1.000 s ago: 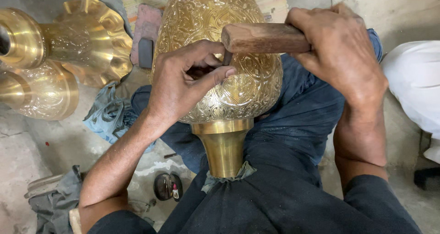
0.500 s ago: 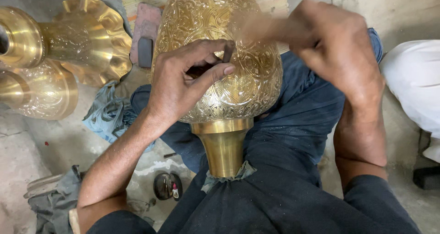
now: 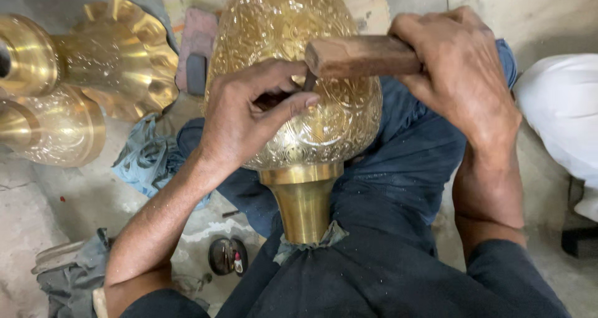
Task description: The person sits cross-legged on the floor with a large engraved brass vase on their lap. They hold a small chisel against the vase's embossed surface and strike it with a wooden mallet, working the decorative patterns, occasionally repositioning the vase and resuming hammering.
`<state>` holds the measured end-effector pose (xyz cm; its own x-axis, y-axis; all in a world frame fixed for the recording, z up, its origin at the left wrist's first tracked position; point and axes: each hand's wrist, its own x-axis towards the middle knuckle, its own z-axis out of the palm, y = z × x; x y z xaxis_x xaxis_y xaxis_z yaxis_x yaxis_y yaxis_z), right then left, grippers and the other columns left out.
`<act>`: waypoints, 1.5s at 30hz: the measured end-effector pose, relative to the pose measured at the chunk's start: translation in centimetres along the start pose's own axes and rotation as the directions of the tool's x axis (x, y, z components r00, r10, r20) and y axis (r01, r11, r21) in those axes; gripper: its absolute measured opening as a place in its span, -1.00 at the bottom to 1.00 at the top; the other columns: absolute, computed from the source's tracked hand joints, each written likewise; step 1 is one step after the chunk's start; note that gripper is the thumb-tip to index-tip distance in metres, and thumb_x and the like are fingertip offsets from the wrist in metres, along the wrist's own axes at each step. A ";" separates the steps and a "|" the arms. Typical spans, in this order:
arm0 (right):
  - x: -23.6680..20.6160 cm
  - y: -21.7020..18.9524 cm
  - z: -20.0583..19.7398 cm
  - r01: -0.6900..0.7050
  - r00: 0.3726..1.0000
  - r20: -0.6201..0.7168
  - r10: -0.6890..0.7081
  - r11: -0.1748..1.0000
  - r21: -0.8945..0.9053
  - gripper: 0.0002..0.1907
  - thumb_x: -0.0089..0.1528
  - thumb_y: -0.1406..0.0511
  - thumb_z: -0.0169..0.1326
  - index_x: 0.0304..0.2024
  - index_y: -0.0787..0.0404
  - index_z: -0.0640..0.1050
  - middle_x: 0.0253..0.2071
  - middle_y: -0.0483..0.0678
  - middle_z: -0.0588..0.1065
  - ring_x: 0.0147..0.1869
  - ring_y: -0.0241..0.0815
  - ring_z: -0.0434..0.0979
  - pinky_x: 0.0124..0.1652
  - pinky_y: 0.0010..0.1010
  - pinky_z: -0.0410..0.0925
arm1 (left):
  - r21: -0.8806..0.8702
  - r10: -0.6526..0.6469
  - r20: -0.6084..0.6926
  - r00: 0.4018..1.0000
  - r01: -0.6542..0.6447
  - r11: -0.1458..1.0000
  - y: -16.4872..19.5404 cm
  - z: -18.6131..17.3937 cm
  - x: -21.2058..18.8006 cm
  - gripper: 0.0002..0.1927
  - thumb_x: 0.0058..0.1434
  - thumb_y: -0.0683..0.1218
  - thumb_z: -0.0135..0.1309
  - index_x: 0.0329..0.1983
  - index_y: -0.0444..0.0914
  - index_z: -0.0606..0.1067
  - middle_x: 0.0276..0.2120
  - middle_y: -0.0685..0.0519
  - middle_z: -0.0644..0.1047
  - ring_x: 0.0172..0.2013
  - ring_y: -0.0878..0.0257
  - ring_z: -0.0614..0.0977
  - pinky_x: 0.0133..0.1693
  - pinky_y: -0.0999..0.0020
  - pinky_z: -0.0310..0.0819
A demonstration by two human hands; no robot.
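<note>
Head view shows a big brass vase (image 3: 299,75) with fine engraved pattern, lying on the lap; left hand (image 3: 246,115) pinches a thin chisel (image 3: 309,80) on it, right hand (image 3: 458,75) is clamped around a wooden block (image 3: 361,55)

The left hand (image 3: 249,122) curls inward, thumb and fingers pinched together. The right hand (image 3: 464,75) is a closed fist, its forearm bent back toward the body.
</note>
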<state>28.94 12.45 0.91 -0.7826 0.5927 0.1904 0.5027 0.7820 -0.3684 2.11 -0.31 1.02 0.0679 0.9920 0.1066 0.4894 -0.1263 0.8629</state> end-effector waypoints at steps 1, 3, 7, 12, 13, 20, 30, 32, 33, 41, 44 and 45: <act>0.0 0.0 0.1 -0.026 0.999 -0.043 0.033 0.987 0.157 -0.70 0.12 0.51 0.28 -0.13 0.34 0.50 -0.29 0.08 0.53 -0.18 0.11 0.61 -0.11 -0.08 0.41 | 0.007 0.013 -0.001 1.000 -0.013 1.000 -0.1 0.0 0.0 -0.69 0.35 -0.10 0.30 0.08 -0.33 0.58 -0.21 -0.03 0.67 -0.28 0.29 0.76 -0.26 0.44 0.75; -0.2 0.1 0.0 -0.074 0.994 -0.051 0.099 0.930 0.360 -0.70 0.22 0.52 0.22 -0.02 0.34 0.49 -0.20 0.07 0.55 -0.15 0.04 0.63 -0.13 -0.20 0.43 | -0.006 0.019 0.019 1.000 -0.019 1.000 -0.2 -0.1 0.0 -0.70 0.37 -0.12 0.29 0.10 -0.33 0.58 -0.23 -0.02 0.67 -0.27 0.29 0.76 -0.25 0.43 0.76; -0.3 0.1 -0.3 -0.054 0.999 0.021 0.051 0.981 0.188 -0.64 0.12 0.49 0.29 -0.04 0.33 0.52 -0.24 0.12 0.56 -0.17 0.05 0.62 -0.18 -0.22 0.43 | -0.024 -0.016 0.034 0.999 0.017 1.000 -0.2 -0.3 -0.1 -0.69 0.33 -0.12 0.30 0.08 -0.33 0.58 -0.24 -0.03 0.67 -0.29 0.28 0.76 -0.27 0.43 0.74; -0.5 0.0 0.6 -0.227 0.956 -0.044 0.291 0.826 0.516 -0.69 0.33 0.43 0.27 0.03 0.42 0.46 -0.24 0.11 0.52 -0.16 -0.16 0.49 -0.15 -0.35 0.39 | -0.032 -0.015 0.034 0.999 0.016 0.999 0.2 -0.2 -0.1 -0.69 0.35 -0.11 0.30 0.09 -0.33 0.58 -0.25 -0.02 0.67 -0.29 0.31 0.75 -0.27 0.45 0.72; -0.7 0.1 0.6 -0.225 0.959 -0.043 0.279 0.848 0.479 -0.70 0.34 0.42 0.29 0.01 0.41 0.46 -0.26 0.10 0.51 -0.18 -0.17 0.49 -0.16 -0.33 0.38 | -0.035 -0.027 0.019 0.999 0.027 0.999 0.2 -0.2 -0.2 -0.68 0.34 -0.11 0.30 0.09 -0.33 0.58 -0.24 -0.02 0.67 -0.29 0.32 0.75 -0.28 0.45 0.70; -1.1 0.5 1.4 -0.167 0.956 -0.134 0.260 0.863 0.478 -0.77 0.41 0.43 0.25 -0.05 0.41 0.44 -0.24 0.08 0.52 -0.16 -0.25 0.47 -0.05 -0.37 0.40 | -0.022 -0.044 0.005 0.999 0.044 0.999 0.2 -0.3 0.1 -0.68 0.34 -0.12 0.32 0.10 -0.32 0.59 -0.27 0.00 0.68 -0.30 0.34 0.74 -0.28 0.45 0.68; -0.2 -0.1 0.1 -0.014 1.000 0.018 0.015 0.999 -0.029 -0.66 0.02 0.46 0.34 -0.18 0.35 0.52 -0.38 0.11 0.50 -0.25 0.14 0.56 -0.18 -0.04 0.40 | -0.061 -0.052 0.028 0.998 0.054 0.997 0.1 -0.3 0.1 -0.71 0.34 -0.13 0.31 0.06 -0.33 0.59 -0.25 -0.01 0.67 -0.29 0.33 0.74 -0.26 0.45 0.73; -0.3 0.0 0.0 -0.011 0.997 -0.068 0.022 0.987 0.161 -0.70 0.17 0.48 0.27 -0.08 0.36 0.50 -0.23 0.12 0.50 -0.13 0.05 0.57 -0.15 -0.20 0.41 | -0.028 -0.034 0.029 0.999 0.034 0.999 -0.1 -0.2 0.2 -0.70 0.35 -0.13 0.30 0.09 -0.33 0.58 -0.26 -0.01 0.68 -0.28 0.32 0.75 -0.23 0.44 0.75; -0.2 0.1 0.0 -0.061 0.995 -0.063 0.078 0.970 0.236 -0.73 0.22 0.47 0.26 -0.07 0.36 0.49 -0.22 0.12 0.49 -0.14 0.04 0.56 -0.16 -0.23 0.41 | -0.019 -0.022 0.035 0.999 0.023 1.000 -0.2 -0.2 0.2 -0.69 0.35 -0.13 0.30 0.10 -0.33 0.58 -0.27 0.00 0.68 -0.27 0.32 0.76 -0.22 0.43 0.75; 0.0 -0.5 0.0 -0.083 0.988 -0.094 0.120 0.940 0.330 -0.73 0.26 0.48 0.24 -0.01 0.38 0.48 -0.20 0.13 0.53 -0.13 0.01 0.58 -0.08 -0.23 0.42 | -0.023 -0.004 0.036 0.999 0.005 1.000 -0.6 0.0 -0.3 -0.70 0.36 -0.12 0.30 0.09 -0.31 0.58 -0.18 -0.04 0.68 -0.25 0.27 0.77 -0.23 0.42 0.78; -0.2 -0.4 0.0 -0.046 0.998 -0.039 0.052 0.990 0.136 -0.68 0.14 0.45 0.32 -0.09 0.38 0.51 -0.31 0.13 0.54 -0.23 0.06 0.58 -0.15 -0.15 0.41 | -0.041 -0.005 0.036 0.999 0.007 0.999 -0.5 -0.2 -0.3 -0.70 0.36 -0.11 0.30 0.09 -0.32 0.58 -0.23 -0.02 0.68 -0.27 0.28 0.76 -0.23 0.41 0.77; -0.3 -0.3 0.1 -0.007 1.000 0.026 0.008 0.999 -0.032 -0.62 0.03 0.43 0.37 -0.15 0.36 0.53 -0.38 0.13 0.54 -0.29 0.12 0.57 -0.20 -0.07 0.40 | -0.054 -0.003 0.037 0.999 0.005 0.999 -0.5 -0.2 -0.2 -0.69 0.35 -0.11 0.30 0.10 -0.32 0.58 -0.24 -0.01 0.68 -0.27 0.28 0.76 -0.22 0.40 0.76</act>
<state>28.99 12.03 0.85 -0.7880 0.5936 0.1635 0.5196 0.7836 -0.3406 1.67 -0.45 0.64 0.0992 0.9914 0.0859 0.4416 -0.1212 0.8890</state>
